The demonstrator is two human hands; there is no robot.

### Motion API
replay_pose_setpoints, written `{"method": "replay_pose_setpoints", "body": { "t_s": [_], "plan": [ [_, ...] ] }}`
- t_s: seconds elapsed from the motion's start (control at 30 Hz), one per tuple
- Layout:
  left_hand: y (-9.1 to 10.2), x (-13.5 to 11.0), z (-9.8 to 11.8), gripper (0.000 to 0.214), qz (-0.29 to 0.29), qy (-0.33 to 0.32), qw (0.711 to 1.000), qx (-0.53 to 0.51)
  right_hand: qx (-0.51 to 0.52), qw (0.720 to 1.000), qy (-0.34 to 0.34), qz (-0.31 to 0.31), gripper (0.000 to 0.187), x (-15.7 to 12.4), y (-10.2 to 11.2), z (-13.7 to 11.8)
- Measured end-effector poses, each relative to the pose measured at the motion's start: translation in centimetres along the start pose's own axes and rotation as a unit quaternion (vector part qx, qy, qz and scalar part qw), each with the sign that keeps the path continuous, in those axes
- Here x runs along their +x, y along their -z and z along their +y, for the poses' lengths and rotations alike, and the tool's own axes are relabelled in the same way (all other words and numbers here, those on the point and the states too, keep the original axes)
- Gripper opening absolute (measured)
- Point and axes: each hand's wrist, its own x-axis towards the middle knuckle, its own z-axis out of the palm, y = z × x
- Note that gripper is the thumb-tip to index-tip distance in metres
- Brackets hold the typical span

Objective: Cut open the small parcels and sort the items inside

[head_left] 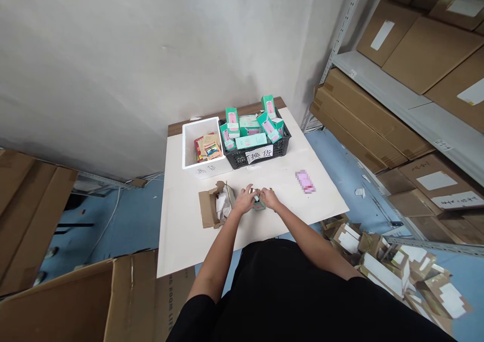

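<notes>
A small green box (259, 206) stands on the white tabletop between my two hands, its upper end partly hidden by my fingers. My left hand (244, 201) is closed at the box's upper left, with a small whitish piece showing by the fingertips. On the other side, my right hand (269, 199) pinches the box's upper right edge, where a bit of brown shows. Just left of my left hand, an opened brown carton (208, 210) lies with crumpled white paper (223, 204) inside. To the right, a pixelated pink item (305, 181) rests flat on the table.
Behind my hands are a black plastic basket (236, 159) heaped with green-and-pink boxes (251, 140) and a white foam bin (189, 168) holding cards or booklets. Shelves of cartons (370, 118) stand right; opened cartons (410, 266) litter the floor. A large carton (132, 291) is at lower left.
</notes>
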Motion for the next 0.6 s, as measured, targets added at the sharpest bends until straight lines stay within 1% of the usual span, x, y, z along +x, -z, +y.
{"method": "replay_pose_setpoints", "body": {
  "t_s": [0.2, 0.3, 0.37, 0.4, 0.53, 0.6],
  "plan": [
    [1.0, 0.5, 0.3, 0.043, -0.039, -0.038, 0.998, -0.019, 0.000, 1.000, 0.016, 0.001, 0.018, -0.3, 0.1, 0.4],
    [1.2, 0.5, 0.4, 0.036, -0.038, -0.044, 0.998, -0.021, -0.005, 1.000, 0.011, 0.002, 0.018, -0.3, 0.0, 0.5],
    [1.0, 0.3, 0.5, 0.032, -0.024, -0.028, 0.999, -0.013, -0.005, 1.000, 0.010, 0.002, 0.018, -0.3, -0.1, 0.6],
    [0.8, 0.2, 0.6, 0.034, -0.013, -0.016, 1.000, -0.009, -0.002, 1.000, 0.010, 0.002, 0.018, -0.3, -0.1, 0.8],
    [-0.7, -0.3, 1.5, 0.063, 0.052, 0.051, 0.997, -0.013, 0.030, 0.999, 0.010, 0.012, 0.018, -0.5, -0.4, 1.6],
    [-1.6, -0.4, 1.9, 0.070, 0.080, 0.086, 0.993, -0.028, 0.055, 0.998, 0.002, 0.025, 0.018, -0.5, -0.7, 2.0]
  ]
}}
